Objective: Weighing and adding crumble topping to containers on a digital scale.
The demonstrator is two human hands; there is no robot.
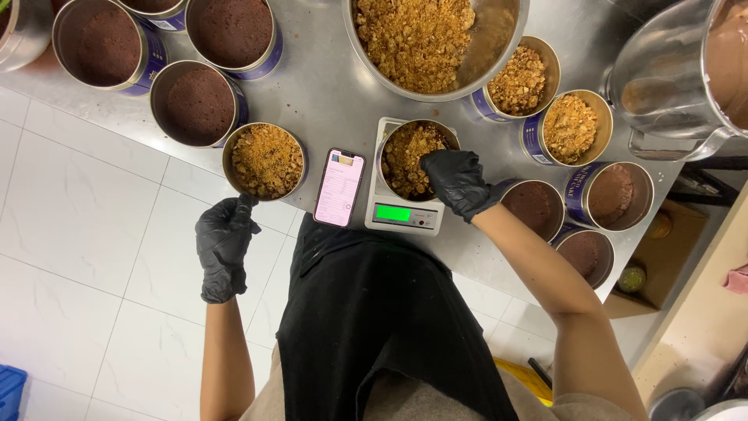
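While right hand (456,181) pinches crumbs over tin (413,156) on scale (399,212) — left hand (224,242) loosely curled, empty — spill could skew weight.

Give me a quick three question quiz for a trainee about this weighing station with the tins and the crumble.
1. True or false: the right hand is over the tin on the scale.
2. What lies flat on the counter between the scale and the crumble tin by the left hand?
3. The left hand is: A) in the big bowl, B) at the near rim of a crumble tin, C) on the jug.

Key: 1 true. 2 a phone. 3 B.
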